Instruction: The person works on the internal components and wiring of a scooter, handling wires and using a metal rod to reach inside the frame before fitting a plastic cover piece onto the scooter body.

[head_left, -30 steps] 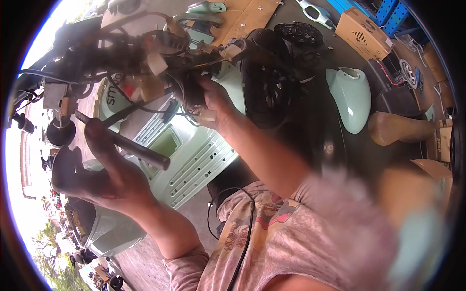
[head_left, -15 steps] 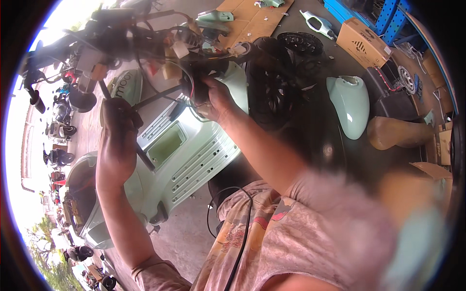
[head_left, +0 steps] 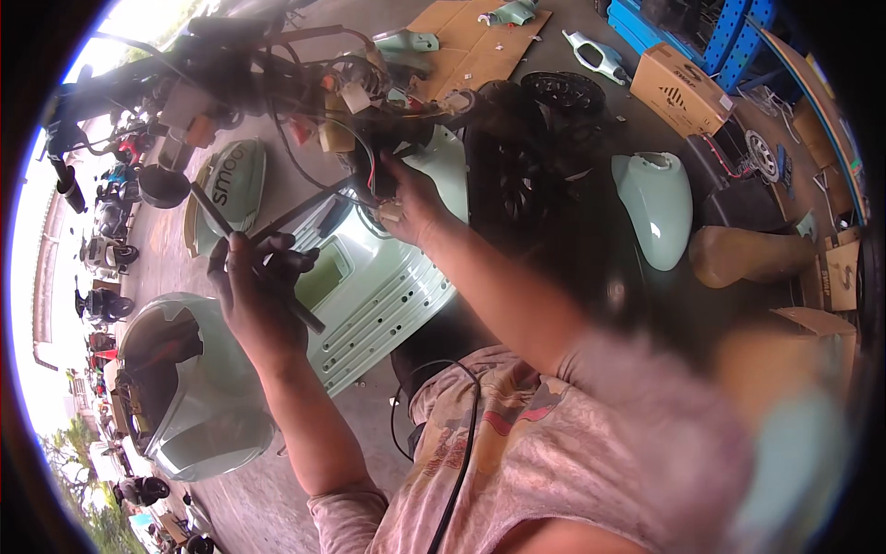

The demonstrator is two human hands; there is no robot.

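A dark T-handle wrench (head_left: 305, 317) lies across my left hand (head_left: 256, 294), thumb and fingers around its crossbar. Its long shaft runs toward the dark front column of the pale green scooter body (head_left: 378, 309), where the tip is hidden. Against that column rests my right hand (head_left: 417, 205), with curled fingertips partly out of sight behind dark parts; I cannot make out what they grip. Loose wires and a small pale connector (head_left: 391, 211) hang beside the right fingers. Above both hands is the bare handlebar (head_left: 217, 69) with its tangle of wiring.
A pale green fender (head_left: 654, 208) lies on the floor to the right, near a cardboard box (head_left: 681, 90) and blue shelving (head_left: 736, 42). Dark wheels (head_left: 521, 175) stand just right of the scooter. A green side panel (head_left: 235, 189) lies beyond my left hand.
My left hand has shifted right and slightly down, its fingers looser around the wrench. The crossbar has turned a little. My right hand stays at the column.
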